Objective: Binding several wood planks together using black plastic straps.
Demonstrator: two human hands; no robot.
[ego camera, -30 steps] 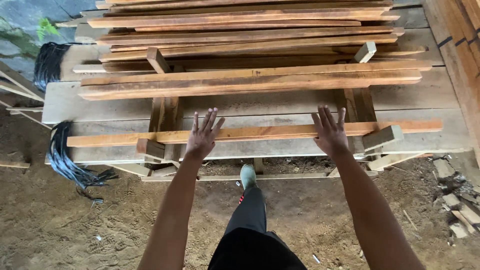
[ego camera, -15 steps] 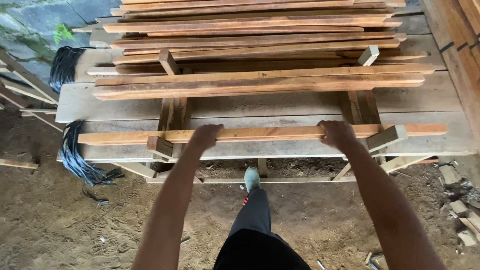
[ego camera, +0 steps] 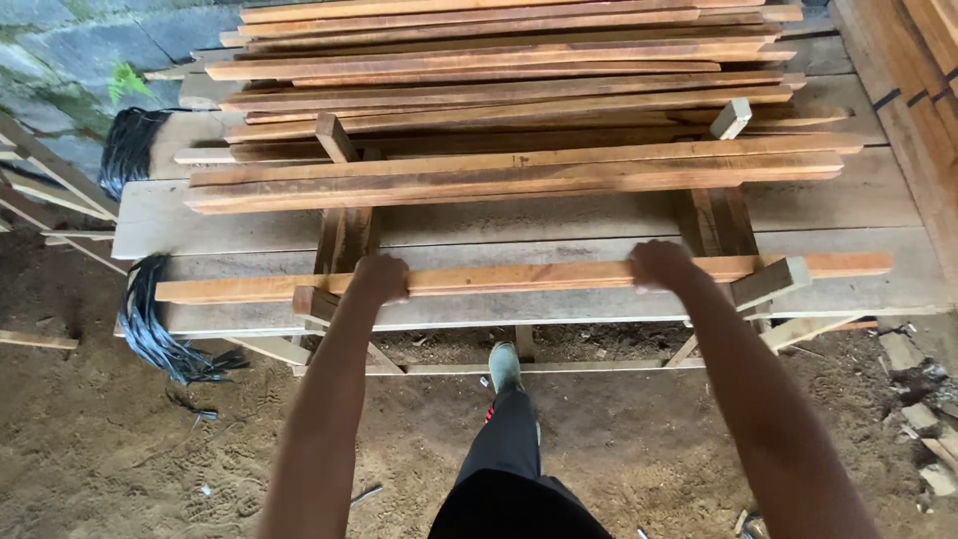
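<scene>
A long reddish wooden slat [ego camera: 519, 275] lies across the front of a low stack of pale planks [ego camera: 559, 215]. My left hand [ego camera: 379, 278] is closed around the slat left of its middle. My right hand [ego camera: 661, 265] grips the same slat further right. Behind it lies a pile of several similar reddish slats [ego camera: 519, 100], stacked lengthwise. My foot in a grey shoe [ego camera: 505, 367] stands on the dirt floor just before the stack.
Short wooden cross blocks [ego camera: 336, 140] stick up between the layers. Bundles of black strapping [ego camera: 160, 329] hang at the left end of the planks. Stone rubble [ego camera: 913, 379] lies at right, loose sticks [ego camera: 40, 339] at left, and more boards [ego camera: 918, 60] lean at far right.
My open hands came down onto the front slat and closed around it. The view has shifted slightly rightward.
</scene>
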